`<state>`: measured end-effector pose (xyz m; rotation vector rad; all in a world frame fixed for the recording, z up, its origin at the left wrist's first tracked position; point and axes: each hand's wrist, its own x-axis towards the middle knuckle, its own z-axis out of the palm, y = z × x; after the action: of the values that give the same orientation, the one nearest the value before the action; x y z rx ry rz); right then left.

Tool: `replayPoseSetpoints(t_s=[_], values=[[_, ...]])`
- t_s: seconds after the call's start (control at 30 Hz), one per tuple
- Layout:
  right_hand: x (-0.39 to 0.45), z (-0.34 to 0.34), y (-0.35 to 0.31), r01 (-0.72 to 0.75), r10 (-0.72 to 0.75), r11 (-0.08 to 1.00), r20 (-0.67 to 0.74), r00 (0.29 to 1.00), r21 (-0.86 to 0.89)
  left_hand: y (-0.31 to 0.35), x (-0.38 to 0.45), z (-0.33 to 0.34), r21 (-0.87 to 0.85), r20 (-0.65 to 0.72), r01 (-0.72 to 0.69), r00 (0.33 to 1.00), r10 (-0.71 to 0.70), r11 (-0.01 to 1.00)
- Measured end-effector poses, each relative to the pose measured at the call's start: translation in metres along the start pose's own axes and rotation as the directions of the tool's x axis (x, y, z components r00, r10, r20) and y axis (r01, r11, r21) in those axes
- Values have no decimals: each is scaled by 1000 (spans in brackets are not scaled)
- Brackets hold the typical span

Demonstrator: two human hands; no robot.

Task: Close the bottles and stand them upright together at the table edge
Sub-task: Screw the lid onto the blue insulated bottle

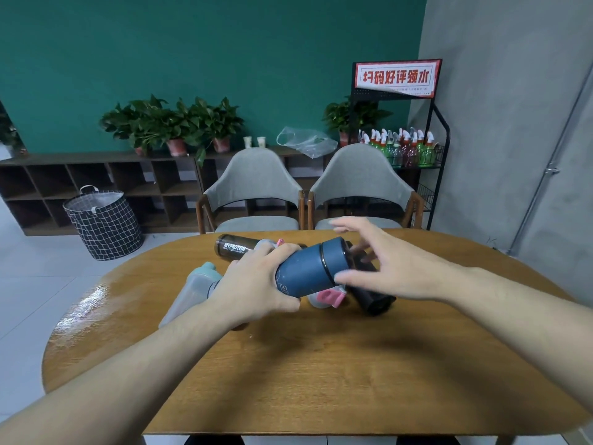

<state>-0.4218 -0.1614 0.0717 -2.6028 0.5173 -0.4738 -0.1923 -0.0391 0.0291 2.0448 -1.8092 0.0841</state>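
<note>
My left hand grips the body of a dark blue bottle, held tilted above the table with its cap end up and to the right. The blue cap sits on the bottle. My right hand hovers by the cap with fingers spread, thumb close to its lower edge. A dark MYPROTEIN shaker lies on its side behind my left hand. A clear bottle with a teal lid lies to the left. A black bottle lies under my right hand. A pink-lidded item rests below the blue bottle.
The oval wooden table has bare surface toward its near edge. Two grey chairs stand at the far side. A checked laundry basket sits on the floor at left, and a rack of spray bottles stands at right.
</note>
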Motion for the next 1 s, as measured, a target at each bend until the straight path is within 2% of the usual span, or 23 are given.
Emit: replayPoseSetpoints(t_s=[0.07,0.13,0.2,0.3,0.4,0.47,0.57,0.67,0.73,0.87,1.0], values=[[-4,-1,7,174,-171,972,28,985,-161,0,0,0,20,5,-2,1000,1,1000],[-5,1,10,208,-205,960,36,978,-188,0,0,1,36,10,-4,1000,3,999],[-5,4,10,149,-149,979,10,989,-140,1,-1,2,60,10,-8,1000,7,998],[-4,10,3,9,-7,997,-35,999,75,3,-1,2,86,3,-12,1000,12,996],[0,15,-1,-158,175,938,-29,984,307,6,0,2,97,5,-20,1000,20,995],[-1,14,-1,-207,231,912,-24,973,355,7,1,1,89,8,-20,1000,20,996],[-8,6,7,-39,45,996,-80,996,75,7,3,0,76,8,-18,1000,18,997],[-16,1,10,217,-225,964,-41,973,-151,7,4,0,72,18,-14,1000,13,997],[-16,2,13,250,-262,950,-40,964,-188,7,4,0,73,12,-11,1000,10,997],[-15,8,11,117,-124,987,-60,990,-113,10,4,1,112,10,-27,1000,26,993],[-11,14,1,-73,79,992,-52,996,103,13,4,1,126,7,-42,999,41,991]])
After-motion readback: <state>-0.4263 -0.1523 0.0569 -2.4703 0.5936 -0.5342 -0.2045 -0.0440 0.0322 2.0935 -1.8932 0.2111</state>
